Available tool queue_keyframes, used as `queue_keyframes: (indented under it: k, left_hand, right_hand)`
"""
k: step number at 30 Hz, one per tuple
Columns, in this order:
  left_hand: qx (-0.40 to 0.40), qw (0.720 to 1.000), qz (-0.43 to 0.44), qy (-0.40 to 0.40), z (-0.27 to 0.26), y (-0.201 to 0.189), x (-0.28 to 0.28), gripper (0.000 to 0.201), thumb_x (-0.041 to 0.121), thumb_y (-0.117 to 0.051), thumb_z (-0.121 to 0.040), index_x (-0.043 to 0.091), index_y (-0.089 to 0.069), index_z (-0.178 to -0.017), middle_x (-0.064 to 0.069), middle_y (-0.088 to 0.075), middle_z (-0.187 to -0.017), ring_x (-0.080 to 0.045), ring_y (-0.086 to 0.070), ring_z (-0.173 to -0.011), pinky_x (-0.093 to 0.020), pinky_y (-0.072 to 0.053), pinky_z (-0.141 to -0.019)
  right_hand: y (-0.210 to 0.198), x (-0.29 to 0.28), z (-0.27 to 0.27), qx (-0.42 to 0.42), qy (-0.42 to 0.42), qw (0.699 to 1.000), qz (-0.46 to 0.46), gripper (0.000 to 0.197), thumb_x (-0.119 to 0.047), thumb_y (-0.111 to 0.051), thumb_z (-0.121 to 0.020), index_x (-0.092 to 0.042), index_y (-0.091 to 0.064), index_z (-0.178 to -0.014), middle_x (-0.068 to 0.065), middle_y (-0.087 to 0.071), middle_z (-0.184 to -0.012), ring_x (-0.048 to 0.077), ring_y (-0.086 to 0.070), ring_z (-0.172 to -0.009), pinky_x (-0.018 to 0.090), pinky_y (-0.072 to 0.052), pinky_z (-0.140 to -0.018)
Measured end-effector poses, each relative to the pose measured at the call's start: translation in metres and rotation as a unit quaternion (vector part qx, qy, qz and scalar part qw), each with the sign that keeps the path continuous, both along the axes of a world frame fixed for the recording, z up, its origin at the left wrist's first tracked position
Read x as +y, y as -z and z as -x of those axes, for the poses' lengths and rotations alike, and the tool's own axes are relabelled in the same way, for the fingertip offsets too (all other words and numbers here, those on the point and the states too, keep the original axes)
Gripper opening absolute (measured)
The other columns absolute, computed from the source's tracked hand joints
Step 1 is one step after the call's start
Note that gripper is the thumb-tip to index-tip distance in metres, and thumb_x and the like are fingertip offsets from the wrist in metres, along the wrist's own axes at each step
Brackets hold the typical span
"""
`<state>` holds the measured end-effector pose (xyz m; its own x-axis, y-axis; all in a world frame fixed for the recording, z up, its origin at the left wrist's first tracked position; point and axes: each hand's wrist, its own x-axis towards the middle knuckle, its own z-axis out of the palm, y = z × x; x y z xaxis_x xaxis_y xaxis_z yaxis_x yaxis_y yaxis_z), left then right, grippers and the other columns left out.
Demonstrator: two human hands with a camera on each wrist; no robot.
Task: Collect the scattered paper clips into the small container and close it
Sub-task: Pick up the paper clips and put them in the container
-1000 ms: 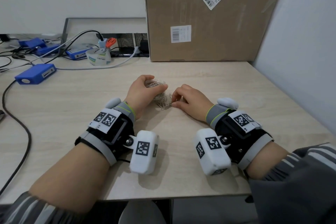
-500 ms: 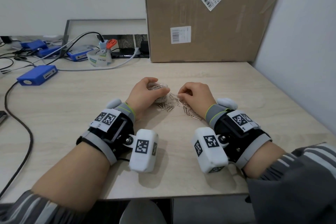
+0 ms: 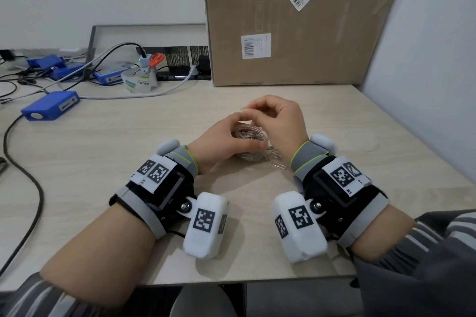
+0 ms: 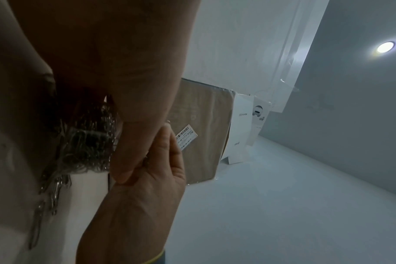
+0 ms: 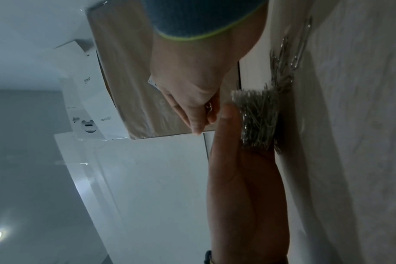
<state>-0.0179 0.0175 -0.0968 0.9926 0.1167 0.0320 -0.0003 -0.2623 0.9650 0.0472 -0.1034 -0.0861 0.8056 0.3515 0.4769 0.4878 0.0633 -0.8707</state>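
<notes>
Left hand (image 3: 226, 136) curled round the small clear container (image 3: 251, 145) of paper clips (image 3: 251, 134), holding it on the table (image 3: 128, 157). Right hand (image 3: 280, 123) raised just above the container, fingertips (image 3: 253, 110) pinching a few clips (exact count unclear). Loose clips (image 3: 277, 161) on the table just beside the container, near the right wrist; cardboard box (image 3: 296, 20) behind.

Bare tabletop (image 3: 322, 121) lies right of the hands; cardboard box (image 3: 296, 28) blocks behind, cables (image 3: 31, 183) left.
</notes>
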Motion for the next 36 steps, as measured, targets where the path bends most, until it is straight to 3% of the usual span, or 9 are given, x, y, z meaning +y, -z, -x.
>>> queue_keyframes:
  k: [3, 8, 15, 19, 22, 25, 27, 33, 36]
  left_hand:
    - [-0.021, 1.000, -0.011, -0.008, 0.000, -0.001, -0.001, 0.058, 0.009, -0.080, -0.074, 0.010, -0.054, -0.125, -0.011, -0.067, -0.117, -0.022, -0.064, -0.110, -0.032, -0.055, -0.091]
    - [-0.040, 0.998, -0.025, -0.029, 0.000, -0.002, -0.001, 0.055, 0.006, -0.077, -0.075, 0.010, -0.053, -0.125, -0.009, -0.066, -0.116, -0.015, -0.064, -0.103, -0.022, -0.055, -0.084]
    - [-0.045, 0.996, 0.017, -0.072, -0.003, -0.001, 0.001, 0.080, 0.024, -0.083, -0.064, 0.014, -0.046, -0.134, -0.008, -0.067, -0.116, -0.021, -0.065, -0.105, -0.034, -0.054, -0.093]
    - [-0.063, 0.988, 0.033, -0.134, -0.004, -0.003, 0.004, 0.072, 0.016, -0.079, -0.075, 0.014, -0.043, -0.137, -0.005, -0.063, -0.116, -0.013, -0.063, -0.098, -0.023, -0.052, -0.088]
    - [-0.076, 0.979, 0.031, -0.185, -0.006, -0.001, 0.011, 0.071, 0.021, -0.079, -0.076, 0.016, -0.043, -0.136, -0.004, -0.061, -0.118, -0.012, -0.062, -0.100, -0.019, -0.051, -0.085]
    - [-0.077, 0.970, 0.028, -0.231, -0.008, 0.001, 0.017, 0.071, 0.026, -0.080, -0.074, 0.017, -0.045, -0.134, -0.004, -0.060, -0.120, -0.014, -0.061, -0.103, -0.022, -0.050, -0.087]
    - [-0.074, 0.966, 0.026, -0.246, -0.008, 0.002, 0.019, 0.071, 0.029, -0.081, -0.073, 0.017, -0.045, -0.133, -0.004, -0.059, -0.120, -0.015, -0.061, -0.104, -0.025, -0.049, -0.090]
    - [-0.073, 0.964, 0.032, -0.255, -0.010, 0.003, 0.019, 0.069, 0.027, -0.080, -0.075, 0.014, -0.044, -0.134, -0.004, -0.058, -0.117, -0.007, -0.060, -0.092, -0.019, -0.050, -0.079]
    - [-0.075, 0.960, 0.036, -0.268, -0.010, 0.003, 0.021, 0.070, 0.029, -0.081, -0.073, 0.015, -0.045, -0.133, -0.004, -0.058, -0.117, -0.010, -0.062, -0.095, -0.020, -0.050, -0.077]
  right_hand:
    - [0.006, 0.002, 0.002, -0.023, -0.005, 0.999, 0.036, 0.001, -0.006, -0.072, -0.075, -0.007, -0.071, -0.075, 0.005, -0.069, -0.072, 0.012, -0.062, -0.067, 0.030, -0.054, -0.070]
    - [0.007, 0.000, 0.001, -0.053, 0.007, 0.997, 0.057, 0.005, -0.011, -0.073, -0.075, -0.012, -0.077, -0.078, 0.002, -0.075, -0.076, 0.009, -0.069, -0.073, 0.027, -0.056, -0.076]
    - [0.009, -0.003, -0.005, -0.082, 0.055, 0.992, 0.084, 0.011, -0.027, -0.069, -0.081, -0.020, -0.077, -0.085, -0.005, -0.076, -0.085, 0.005, -0.069, -0.084, 0.033, -0.054, -0.084]
    - [0.003, -0.013, -0.016, -0.048, 0.146, 0.986, 0.071, 0.035, -0.035, -0.057, -0.089, -0.014, -0.071, -0.065, -0.006, -0.068, -0.057, 0.011, -0.065, -0.059, 0.032, -0.054, -0.062]
    - [-0.001, -0.024, -0.021, -0.006, 0.194, 0.945, 0.263, 0.059, -0.042, -0.041, -0.094, -0.004, -0.064, -0.055, 0.001, -0.056, -0.043, 0.024, -0.059, -0.057, 0.031, -0.047, -0.065]
    - [0.003, -0.023, -0.017, 0.030, 0.117, 0.911, 0.394, 0.063, -0.045, -0.036, -0.094, -0.005, -0.059, -0.050, 0.004, -0.056, -0.046, 0.020, -0.055, -0.044, 0.029, -0.049, -0.060]
    - [0.009, -0.018, -0.013, 0.052, 0.035, 0.932, 0.358, 0.061, -0.043, -0.038, -0.095, -0.007, -0.055, -0.049, 0.005, -0.055, -0.045, 0.017, -0.050, -0.033, 0.022, -0.042, -0.045]
    - [0.014, -0.009, -0.010, 0.060, -0.055, 0.985, 0.153, 0.036, -0.030, -0.045, -0.096, -0.010, -0.061, -0.071, 0.001, -0.062, -0.066, 0.017, -0.061, -0.059, 0.023, -0.046, -0.057]
    - [0.017, -0.012, -0.017, -0.027, -0.010, 0.976, 0.216, 0.024, -0.037, -0.053, -0.091, -0.017, -0.064, -0.099, -0.003, -0.064, -0.101, 0.012, -0.057, -0.095, 0.026, -0.044, -0.084]
